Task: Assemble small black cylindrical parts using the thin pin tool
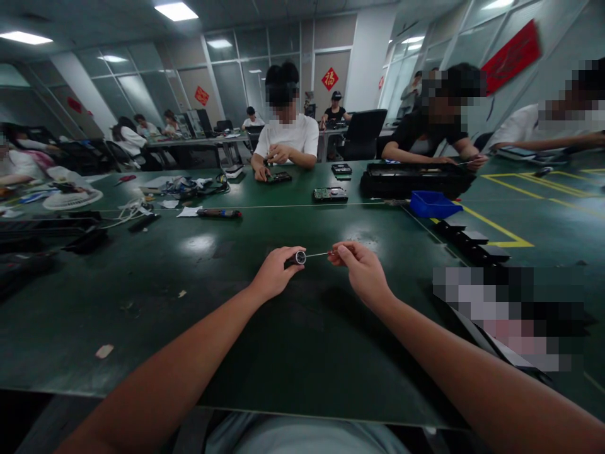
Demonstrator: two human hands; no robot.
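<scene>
Above the green table, my left hand is closed round the dark handle of a small screwdriver, whose thin metal shaft points right. My right hand pinches the far end of that shaft between thumb and fingertips. Both hands hover in front of me, a hand's width apart. Whether something tiny sits at the shaft's tip I cannot make out.
A hard drive and a blue bin lie further back. Black trays line the right side. A pen-like tool, cables and papers sit at left. Several people work across the table.
</scene>
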